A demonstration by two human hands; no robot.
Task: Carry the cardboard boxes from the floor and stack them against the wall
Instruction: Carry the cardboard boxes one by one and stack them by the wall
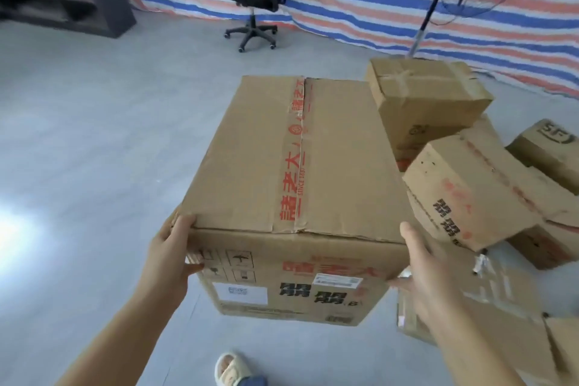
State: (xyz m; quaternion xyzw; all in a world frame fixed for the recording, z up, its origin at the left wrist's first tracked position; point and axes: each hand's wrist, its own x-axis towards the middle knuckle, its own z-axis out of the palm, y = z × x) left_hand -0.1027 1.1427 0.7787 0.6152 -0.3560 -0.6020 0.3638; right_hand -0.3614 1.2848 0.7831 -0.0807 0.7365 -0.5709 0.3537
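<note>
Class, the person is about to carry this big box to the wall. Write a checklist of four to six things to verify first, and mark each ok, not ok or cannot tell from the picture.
1. Left hand grips the big box at its near left corner: ok.
2. Right hand grips the near right corner: ok.
3. Box top taped shut: ok, the red tape runs along the seam.
4. Support under the box: cannot tell, the underside is hidden.
5. Floor to the left free of obstacles: ok.
6. Right side free: not ok, the box pile sits close beside it.
</note>
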